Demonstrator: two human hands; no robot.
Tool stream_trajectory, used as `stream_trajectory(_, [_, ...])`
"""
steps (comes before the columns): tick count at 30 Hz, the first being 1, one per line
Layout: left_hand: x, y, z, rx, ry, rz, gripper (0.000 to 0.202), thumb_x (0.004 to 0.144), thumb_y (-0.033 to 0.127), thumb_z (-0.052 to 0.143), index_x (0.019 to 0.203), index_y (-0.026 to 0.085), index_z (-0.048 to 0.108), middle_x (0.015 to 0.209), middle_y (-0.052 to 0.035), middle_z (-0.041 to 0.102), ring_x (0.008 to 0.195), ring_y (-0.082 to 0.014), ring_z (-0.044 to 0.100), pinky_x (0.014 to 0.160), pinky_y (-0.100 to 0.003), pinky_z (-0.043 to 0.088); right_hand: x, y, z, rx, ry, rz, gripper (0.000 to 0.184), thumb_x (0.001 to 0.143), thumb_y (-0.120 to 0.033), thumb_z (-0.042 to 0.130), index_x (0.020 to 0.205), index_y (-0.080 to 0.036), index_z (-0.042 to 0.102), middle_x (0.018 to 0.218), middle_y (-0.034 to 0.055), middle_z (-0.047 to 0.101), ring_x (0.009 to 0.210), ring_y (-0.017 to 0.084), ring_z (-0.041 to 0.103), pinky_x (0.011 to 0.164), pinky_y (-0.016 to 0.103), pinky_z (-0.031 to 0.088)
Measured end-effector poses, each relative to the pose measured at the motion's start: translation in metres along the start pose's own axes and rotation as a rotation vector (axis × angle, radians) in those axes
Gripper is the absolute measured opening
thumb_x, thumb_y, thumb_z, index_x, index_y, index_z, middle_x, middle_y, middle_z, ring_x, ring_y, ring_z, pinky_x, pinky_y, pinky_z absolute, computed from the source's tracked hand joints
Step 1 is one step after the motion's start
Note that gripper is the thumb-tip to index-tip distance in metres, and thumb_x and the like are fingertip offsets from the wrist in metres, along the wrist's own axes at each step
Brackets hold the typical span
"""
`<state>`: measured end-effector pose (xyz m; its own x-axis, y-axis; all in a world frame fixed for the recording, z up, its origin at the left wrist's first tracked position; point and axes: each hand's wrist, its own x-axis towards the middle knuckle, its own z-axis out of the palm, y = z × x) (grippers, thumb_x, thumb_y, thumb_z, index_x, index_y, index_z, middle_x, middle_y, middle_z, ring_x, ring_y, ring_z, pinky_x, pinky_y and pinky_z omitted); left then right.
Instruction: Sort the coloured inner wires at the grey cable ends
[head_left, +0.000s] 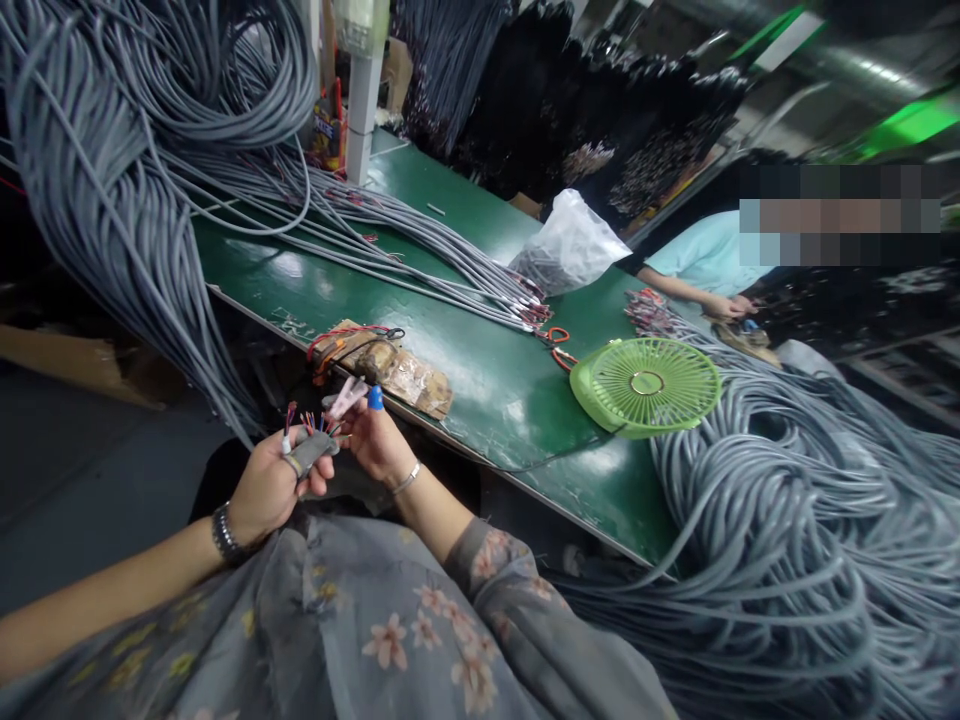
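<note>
My left hand [266, 485], with a dark banded watch at the wrist, is closed around the grey cable end [311, 455]. Thin coloured wires [315, 422] fan out from its tip, and another short bundle with a white sleeve [286, 440] stands up beside my left fingers. My right hand [381, 445] is next to the wires, with a blue cover [375, 397] on one fingertip. Its curled fingers close on a pale pink clip-like tool [346, 398], whose exact kind I cannot make out. Just beyond, a tape-wrapped block [409, 375] lies on the table edge.
On the green table [480, 400] stand a green fan [645, 385] and a clear plastic bag [570, 245]. Grey cables [420, 250] run across it; big coils are piled left [112, 150] and right [787, 520]. Another person's hands [731, 308] work across the table.
</note>
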<state>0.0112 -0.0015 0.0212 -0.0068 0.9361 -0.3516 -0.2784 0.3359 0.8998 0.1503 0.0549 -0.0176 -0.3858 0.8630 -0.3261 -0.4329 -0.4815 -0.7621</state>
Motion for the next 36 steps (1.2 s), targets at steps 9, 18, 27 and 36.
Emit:
stream_trajectory(9, [-0.001, -0.009, -0.007, 0.159, -0.113, 0.036, 0.024, 0.058, 0.039, 0.083, 0.056, 0.02, 0.068, 0.049, -0.0032, 0.069, 0.037, -0.0125, 0.057, 0.037, -0.02, 0.035, -0.027, 0.003, -0.004, -0.222, -0.047, -0.146, 0.046, 0.058, -0.054, 0.096, 0.074, -0.019, 0.071, 0.069, -0.0013, 0.065, 0.061, 0.012, 0.054, 0.065, 0.028, 0.047])
stream_trajectory(18, [-0.004, -0.007, -0.008, 0.125, -0.071, 0.068, 0.031, 0.061, 0.046, 0.084, 0.056, 0.02, 0.068, 0.05, -0.0035, 0.07, 0.037, -0.0127, 0.057, 0.036, -0.02, 0.035, -0.031, -0.002, 0.002, -0.295, 0.026, -0.16, 0.045, 0.059, -0.055, 0.095, 0.07, -0.016, 0.074, 0.065, 0.0001, 0.065, 0.06, 0.013, 0.054, 0.063, 0.029, 0.048])
stream_trajectory(27, [-0.005, 0.0, -0.003, 0.014, 0.017, 0.025, 0.035, 0.051, 0.046, 0.088, 0.052, 0.019, 0.066, 0.047, -0.0016, 0.067, 0.035, -0.0102, 0.054, 0.036, -0.019, 0.033, -0.022, 0.003, -0.004, -0.125, 0.036, -0.123, 0.05, 0.062, -0.06, 0.094, 0.072, -0.017, 0.07, 0.061, -0.002, 0.062, 0.055, 0.01, 0.049, 0.057, 0.025, 0.046])
stream_trajectory(36, [0.0, 0.011, 0.007, -0.042, 0.012, -0.008, 0.033, 0.048, 0.043, 0.088, 0.055, 0.018, 0.067, 0.045, -0.0001, 0.066, 0.033, -0.01, 0.053, 0.036, -0.019, 0.033, 0.01, -0.015, 0.001, 0.023, 0.05, -0.018, 0.049, 0.094, -0.064, 0.067, 0.091, -0.016, 0.075, 0.072, 0.0018, 0.067, 0.063, 0.012, 0.054, 0.061, 0.023, 0.051])
